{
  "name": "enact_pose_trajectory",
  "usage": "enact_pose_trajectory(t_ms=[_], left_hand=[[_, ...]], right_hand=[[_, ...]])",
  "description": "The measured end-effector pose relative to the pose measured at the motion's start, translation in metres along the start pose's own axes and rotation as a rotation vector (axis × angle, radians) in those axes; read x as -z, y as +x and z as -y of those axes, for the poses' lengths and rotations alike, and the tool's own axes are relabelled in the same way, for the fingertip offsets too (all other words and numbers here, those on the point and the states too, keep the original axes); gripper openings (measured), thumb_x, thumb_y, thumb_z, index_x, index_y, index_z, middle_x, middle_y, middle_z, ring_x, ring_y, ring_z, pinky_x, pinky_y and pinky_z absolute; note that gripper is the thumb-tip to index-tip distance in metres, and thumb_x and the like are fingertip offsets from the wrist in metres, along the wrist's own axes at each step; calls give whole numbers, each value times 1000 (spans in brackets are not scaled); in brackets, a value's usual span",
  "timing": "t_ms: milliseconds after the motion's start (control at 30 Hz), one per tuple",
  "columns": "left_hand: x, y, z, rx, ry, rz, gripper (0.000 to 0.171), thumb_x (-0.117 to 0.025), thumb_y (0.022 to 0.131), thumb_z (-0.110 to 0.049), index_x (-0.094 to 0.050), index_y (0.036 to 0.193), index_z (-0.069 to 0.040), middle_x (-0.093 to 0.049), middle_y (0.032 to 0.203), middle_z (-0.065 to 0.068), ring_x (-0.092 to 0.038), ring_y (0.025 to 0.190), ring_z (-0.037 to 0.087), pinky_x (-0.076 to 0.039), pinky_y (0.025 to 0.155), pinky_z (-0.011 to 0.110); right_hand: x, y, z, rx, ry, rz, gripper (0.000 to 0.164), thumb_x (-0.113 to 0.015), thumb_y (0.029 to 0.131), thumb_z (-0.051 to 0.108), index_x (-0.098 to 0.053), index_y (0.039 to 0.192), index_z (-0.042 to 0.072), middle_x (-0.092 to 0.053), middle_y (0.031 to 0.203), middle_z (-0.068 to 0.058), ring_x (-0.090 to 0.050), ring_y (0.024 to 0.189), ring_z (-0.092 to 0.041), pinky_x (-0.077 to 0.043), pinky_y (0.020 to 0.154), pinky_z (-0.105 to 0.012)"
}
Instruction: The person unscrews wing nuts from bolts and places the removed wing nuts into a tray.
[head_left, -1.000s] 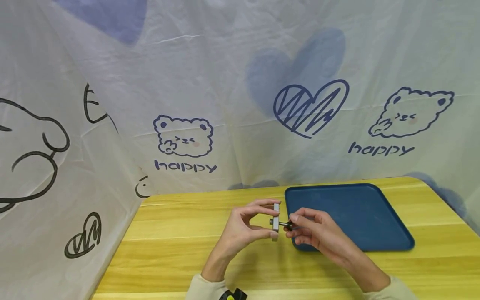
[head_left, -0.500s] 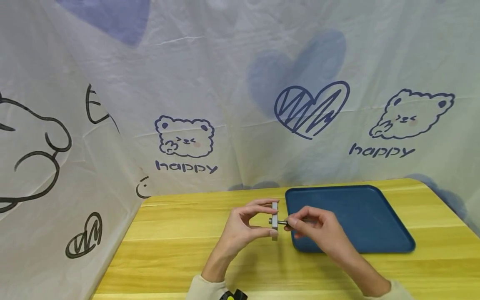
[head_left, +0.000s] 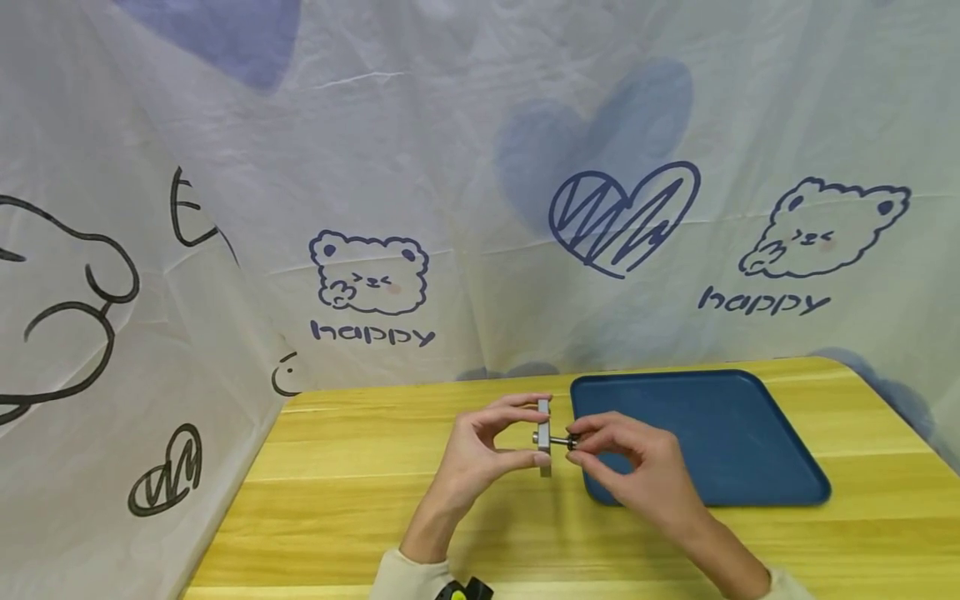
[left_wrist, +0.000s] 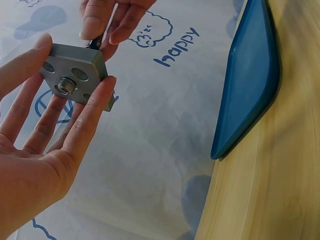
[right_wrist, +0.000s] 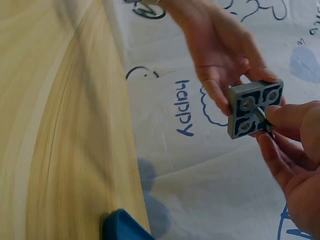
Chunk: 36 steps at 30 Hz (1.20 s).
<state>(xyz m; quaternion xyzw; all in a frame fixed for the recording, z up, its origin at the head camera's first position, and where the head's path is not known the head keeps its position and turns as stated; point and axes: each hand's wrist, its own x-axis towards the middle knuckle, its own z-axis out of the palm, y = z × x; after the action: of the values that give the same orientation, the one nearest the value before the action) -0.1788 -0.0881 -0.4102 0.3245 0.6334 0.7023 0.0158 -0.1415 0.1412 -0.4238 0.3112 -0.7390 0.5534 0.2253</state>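
Observation:
A square grey metal plate [head_left: 543,450] with round holes stands on edge in the air, my left hand [head_left: 474,454] holding it by opposite edges between thumb and fingers. Through its middle runs a metal bolt [head_left: 558,441]; a socket head [left_wrist: 66,85] sticks out on the left-hand side. At the far end of the bolt's shank is a small dark piece [head_left: 573,442], which my right hand [head_left: 645,454] pinches between thumb and fingertips. Recesses mark the plate's right-hand face [right_wrist: 246,104] in the right wrist view. My right fingers partly hide the dark piece there.
A blue tray [head_left: 697,417] lies on the yellow wood-grain table [head_left: 337,500], behind and beneath my right hand. A white cloth [head_left: 480,192] with drawn bears and hearts hangs beyond the table and along its left side.
My right fingers have shifted their hold around the dark piece, thumb now lower and fingers extended toward it. Both hands and the plate have drifted slightly left.

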Motion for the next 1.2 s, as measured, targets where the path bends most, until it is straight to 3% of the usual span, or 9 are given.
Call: enact_pose_trajectory(t_ms=[67,200,300,533,700,833,933,1067,1200], left_hand=[[0,0,0,-2,-2,0,40,-86,82,-2,-72,118,7,-65,136,16,-58,131,31,-41,116,44],[1,0,-1,0,-15,3,39,-85,83,-2,-73,119,6,-64,137,19,-57,131,33,-40,116,46],[1,0,-1,3,-29,2,38,-85,83,-2,-73,119,5,-62,138,23,-56,132,37,-40,116,46],[1,0,-1,7,-27,-14,39,-86,82,-2,-74,118,4,-64,137,17,-56,132,36,-40,117,44],[2,-1,-1,10,-17,-25,39,-87,81,-2,-74,118,4,-65,137,13,-58,131,32,-40,117,44],[2,-1,-1,18,-9,-29,39,-87,81,-2,-74,118,2,-65,137,11,-57,133,30,-39,117,48],[3,-1,-2,16,1,-32,40,-87,80,-2,-74,118,2,-65,137,10,-56,133,30,-38,117,50],[2,0,-3,13,7,-25,40,-88,79,-1,-75,117,1,-65,137,11,-56,133,33,-45,113,46],[0,-1,-3,33,-51,7,40,-87,78,2,-74,116,4,-62,140,16,-54,134,37,-60,92,47]], right_hand=[[-1,0,-1,92,-84,-8,26,-83,81,-7,-77,92,15,-74,109,-9,-73,98,-22,-61,80,-24],[-3,0,-6,279,-241,-30,4,-78,93,16,-76,92,13,-73,109,-9,-73,95,-23,-58,80,-17],[-6,1,-9,401,-323,-51,25,-66,102,29,-76,90,9,-72,109,-10,-73,90,-22,-58,79,-17],[-8,4,-10,599,-465,-75,31,-58,107,19,-77,93,0,-71,107,-16,-73,86,-25,-61,75,-25],[-8,3,-10,639,-499,-73,30,-56,108,16,-77,97,-3,-71,109,-18,-73,89,-27,-62,76,-27],[-10,2,-11,561,-429,-112,27,-63,105,21,-78,92,3,-71,110,-18,-73,85,-25,-60,76,-21],[-9,1,-9,411,-284,-143,8,-77,94,13,-77,93,5,-70,112,-18,-73,87,-24,-59,78,-19],[-3,0,-5,77,-32,-125,24,-77,87,-8,-74,108,3,-69,115,-16,-72,96,-21,-61,81,-26],[4,2,-4,-280,134,-78,17,-66,100,3,-70,116,1,-70,113,-16,-73,93,-22,-64,78,-36]])
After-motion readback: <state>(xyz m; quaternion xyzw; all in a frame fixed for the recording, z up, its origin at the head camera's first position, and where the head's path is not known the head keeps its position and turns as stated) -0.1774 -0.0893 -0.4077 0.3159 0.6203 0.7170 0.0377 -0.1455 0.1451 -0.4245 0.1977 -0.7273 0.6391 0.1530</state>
